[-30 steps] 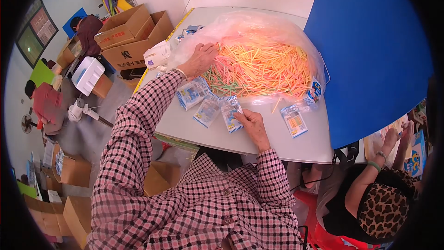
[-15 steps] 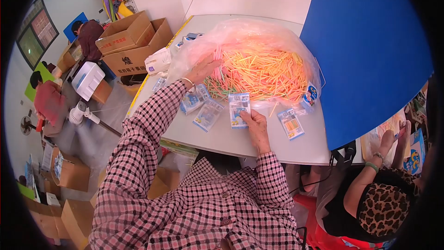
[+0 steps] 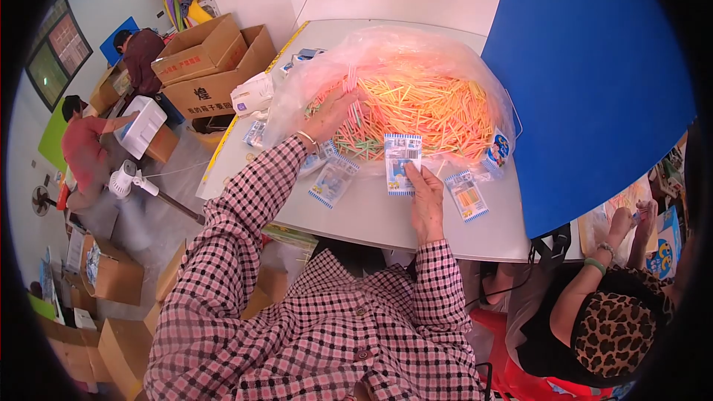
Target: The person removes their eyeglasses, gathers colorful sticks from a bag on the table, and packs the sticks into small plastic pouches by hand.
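A clear plastic bag [image 3: 297, 96] lies opened on the table, heaped with thin coloured sticks [image 3: 423, 111] in yellow, orange, pink and green. At the heap's left side is my left hand [image 3: 332, 116], its fingers closed round a small bunch of sticks whose pink ends [image 3: 351, 74] poke up above it. My right hand [image 3: 426, 197] pinches a small blue-and-white packet [image 3: 403, 154] upright in front of the heap. To its right a packet [image 3: 469, 197] with orange sticks showing in it lies flat. Another clear packet [image 3: 334, 180] lies to the left.
The white table [image 3: 349, 226] has a yellow measuring strip [image 3: 223, 145] along its left edge. A blue panel [image 3: 587, 89] stands at the right. Cardboard boxes [image 3: 200, 67] are stacked at the left. A co-worker [image 3: 616, 327] sits at the lower right; two other people work at the far left.
My right hand has moved right and slightly up with the packet. My left hand has shifted a little to the right with its sticks. A far-left person now reaches to a white container.
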`<state>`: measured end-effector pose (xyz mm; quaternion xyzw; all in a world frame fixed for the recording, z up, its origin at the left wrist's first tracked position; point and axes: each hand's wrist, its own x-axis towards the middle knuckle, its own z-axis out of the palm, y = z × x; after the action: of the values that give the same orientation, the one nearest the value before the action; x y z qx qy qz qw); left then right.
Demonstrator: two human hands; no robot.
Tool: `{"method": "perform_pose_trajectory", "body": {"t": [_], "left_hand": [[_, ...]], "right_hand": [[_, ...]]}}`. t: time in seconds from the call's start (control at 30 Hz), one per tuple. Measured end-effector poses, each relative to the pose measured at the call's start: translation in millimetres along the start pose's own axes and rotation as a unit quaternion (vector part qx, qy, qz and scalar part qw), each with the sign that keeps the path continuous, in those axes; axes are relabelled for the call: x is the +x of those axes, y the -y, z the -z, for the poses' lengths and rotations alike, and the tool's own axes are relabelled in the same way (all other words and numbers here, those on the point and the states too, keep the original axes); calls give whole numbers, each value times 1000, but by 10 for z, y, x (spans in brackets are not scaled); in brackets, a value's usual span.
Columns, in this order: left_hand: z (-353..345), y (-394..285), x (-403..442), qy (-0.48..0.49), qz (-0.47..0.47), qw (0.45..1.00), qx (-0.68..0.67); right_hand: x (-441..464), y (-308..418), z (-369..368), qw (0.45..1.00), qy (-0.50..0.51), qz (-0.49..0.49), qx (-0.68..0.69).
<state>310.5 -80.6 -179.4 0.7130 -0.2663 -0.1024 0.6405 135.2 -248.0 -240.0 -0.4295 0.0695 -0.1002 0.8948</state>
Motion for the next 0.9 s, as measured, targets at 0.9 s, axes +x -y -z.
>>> {"method": "perform_pose_trajectory", "body": {"t": [0.9], "left_hand": [[-1213,246,-506,-44,-33,983,-173]], "right_hand": [[480,-300,-224,934,-30,22,357]]}}
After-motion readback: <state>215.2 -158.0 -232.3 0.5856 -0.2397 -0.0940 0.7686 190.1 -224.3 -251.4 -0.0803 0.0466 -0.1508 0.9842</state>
